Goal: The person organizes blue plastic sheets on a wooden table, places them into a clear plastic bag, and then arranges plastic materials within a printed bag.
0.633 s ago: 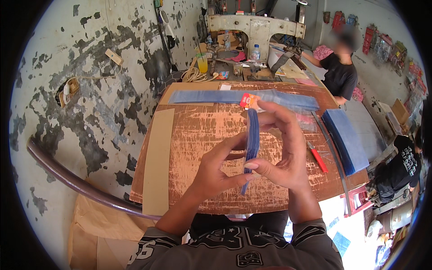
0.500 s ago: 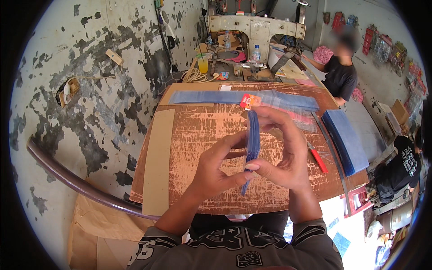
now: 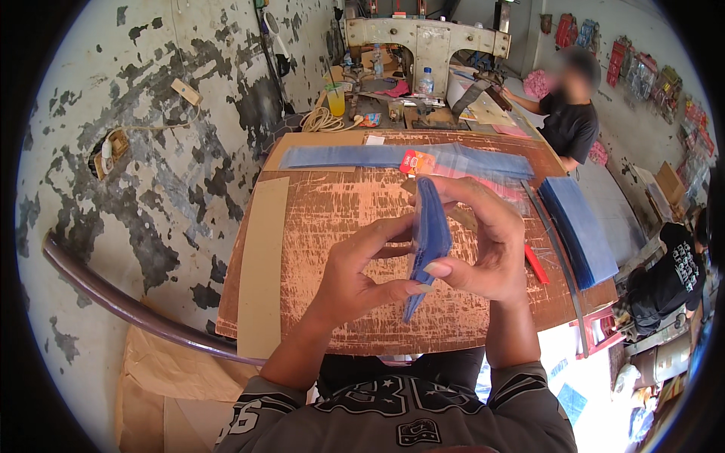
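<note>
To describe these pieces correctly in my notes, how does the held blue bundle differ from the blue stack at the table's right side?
The blue bundle is held up between the left hand and right hand; the blue stack lies on the table. The bundle turns a narrow side to the camera, while the stack shows its broad top. Both are blue and layered.
</note>
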`<state>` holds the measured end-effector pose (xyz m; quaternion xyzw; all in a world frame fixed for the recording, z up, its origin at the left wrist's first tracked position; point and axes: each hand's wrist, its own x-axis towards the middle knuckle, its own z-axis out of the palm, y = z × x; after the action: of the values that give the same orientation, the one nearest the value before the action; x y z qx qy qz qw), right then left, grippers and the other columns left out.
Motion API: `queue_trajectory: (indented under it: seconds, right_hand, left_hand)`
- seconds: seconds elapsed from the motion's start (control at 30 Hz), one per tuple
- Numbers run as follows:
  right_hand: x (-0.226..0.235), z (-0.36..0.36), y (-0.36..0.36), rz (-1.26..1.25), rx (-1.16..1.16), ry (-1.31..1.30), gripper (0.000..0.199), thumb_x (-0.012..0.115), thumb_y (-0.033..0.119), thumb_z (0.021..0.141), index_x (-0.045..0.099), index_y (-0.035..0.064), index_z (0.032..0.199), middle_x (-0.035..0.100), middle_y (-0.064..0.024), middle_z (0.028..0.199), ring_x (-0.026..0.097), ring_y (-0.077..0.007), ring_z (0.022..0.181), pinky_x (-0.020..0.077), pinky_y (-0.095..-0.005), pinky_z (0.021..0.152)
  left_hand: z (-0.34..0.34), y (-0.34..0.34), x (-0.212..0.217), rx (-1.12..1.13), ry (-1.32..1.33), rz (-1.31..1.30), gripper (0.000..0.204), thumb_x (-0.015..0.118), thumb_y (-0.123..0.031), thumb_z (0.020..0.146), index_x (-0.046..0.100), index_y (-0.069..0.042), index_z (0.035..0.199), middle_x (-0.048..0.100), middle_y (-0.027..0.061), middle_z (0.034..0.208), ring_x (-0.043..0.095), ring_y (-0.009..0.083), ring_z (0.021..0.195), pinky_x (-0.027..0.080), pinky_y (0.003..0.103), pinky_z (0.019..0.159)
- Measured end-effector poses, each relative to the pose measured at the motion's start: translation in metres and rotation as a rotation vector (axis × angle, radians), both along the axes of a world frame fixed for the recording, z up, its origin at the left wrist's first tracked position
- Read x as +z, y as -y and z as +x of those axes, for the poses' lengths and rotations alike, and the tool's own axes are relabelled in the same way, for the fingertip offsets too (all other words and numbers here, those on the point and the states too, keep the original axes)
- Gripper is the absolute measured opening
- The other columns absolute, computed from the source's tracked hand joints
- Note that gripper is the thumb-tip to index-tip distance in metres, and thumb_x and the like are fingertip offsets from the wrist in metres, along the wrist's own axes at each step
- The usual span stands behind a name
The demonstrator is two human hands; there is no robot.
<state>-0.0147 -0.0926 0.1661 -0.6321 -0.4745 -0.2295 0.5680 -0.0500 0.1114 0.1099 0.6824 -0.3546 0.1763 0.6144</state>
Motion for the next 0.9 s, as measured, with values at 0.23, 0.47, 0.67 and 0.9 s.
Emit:
queue_trajectory:
  seconds: [0.23, 0.47, 0.67, 0.9]
  right_hand:
    - [0.001, 0.009, 0.003, -0.031, -0.008, 0.036, 0.066, 0.085, 0.025, 0.07, 0.066, -0.0023, 0.127, 0.073, -0.0155, 0.106, 0.071, -0.0242, 0.095, 0.0544, -0.0353, 0.087]
    - [-0.001, 0.016, 0.0, -0.016, -0.061, 0.076, 0.057, 0.077, 0.032, 0.079, 0.069, -0.0036, 0.123, 0.074, -0.0191, 0.105, 0.073, -0.0266, 0.09, 0.0555, -0.0355, 0.084]
    - [-0.008, 0.018, 0.008, -0.04, -0.1, 0.013, 0.039, 0.065, 0.026, 0.092, 0.07, -0.0042, 0.116, 0.072, -0.017, 0.093, 0.069, -0.0243, 0.08, 0.0534, -0.0334, 0.075]
    - [-0.012, 0.014, 0.008, -0.027, -0.209, -0.056, 0.025, 0.051, 0.016, 0.104, 0.066, -0.0033, 0.106, 0.047, -0.0032, 0.066, 0.044, -0.0117, 0.058, 0.037, -0.0295, 0.054]
  left_hand:
    - [-0.002, -0.003, 0.009, 0.042, -0.008, 0.062, 0.067, 0.082, -0.021, 0.083, 0.054, 0.004, 0.14, 0.066, 0.0193, 0.125, 0.068, 0.0287, 0.114, 0.058, 0.042, 0.097]
    - [0.004, -0.014, -0.006, 0.214, 0.106, 0.137, 0.041, 0.068, -0.024, 0.094, 0.064, 0.004, 0.122, 0.069, 0.013, 0.098, 0.067, 0.0175, 0.083, 0.054, 0.029, 0.07]
    - [0.005, -0.008, -0.012, 0.29, 0.034, 0.065, 0.03, 0.056, -0.024, 0.102, 0.066, 0.003, 0.111, 0.06, 0.0041, 0.074, 0.054, 0.01, 0.066, 0.043, 0.027, 0.06]
    - [0.008, -0.002, -0.015, 0.269, -0.034, -0.055, 0.035, 0.051, -0.027, 0.107, 0.065, 0.005, 0.106, 0.056, -0.0015, 0.071, 0.048, 0.0061, 0.065, 0.04, 0.025, 0.059]
